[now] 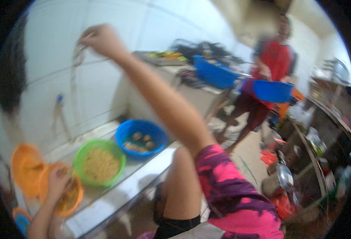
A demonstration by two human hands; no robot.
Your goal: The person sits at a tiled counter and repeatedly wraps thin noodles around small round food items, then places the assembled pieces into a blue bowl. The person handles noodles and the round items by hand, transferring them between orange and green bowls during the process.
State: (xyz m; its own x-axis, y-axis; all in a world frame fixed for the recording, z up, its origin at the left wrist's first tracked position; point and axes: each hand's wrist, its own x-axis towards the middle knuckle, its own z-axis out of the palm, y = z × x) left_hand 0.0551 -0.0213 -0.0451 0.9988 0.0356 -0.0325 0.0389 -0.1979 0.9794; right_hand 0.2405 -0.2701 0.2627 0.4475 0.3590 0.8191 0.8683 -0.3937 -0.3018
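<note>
My right arm, in a pink and dark sleeve, reaches up and across to the far left. At its end my right hand (101,40) is closed, pinching a thin pale stringy strip (79,55) that dangles before the tiled wall. Lower down, my left hand (58,182) reaches into an orange bowl (76,205) of yellowish wet food, its fingers curled and partly hidden. An orange lid or dish (22,169) leans beside that bowl. To its right stand a green basin (121,165) full of pale yellow pieces and a blue basin (163,139) with several brownish lumps in water.
A person in a red shirt (277,59) stands at the back right, holding a blue basin (272,91). A long blue tub (215,73) and a tray of colourful produce (161,61) sit on a raised counter. Cluttered wooden shelves (319,147) with a metal pot (285,177) line the right.
</note>
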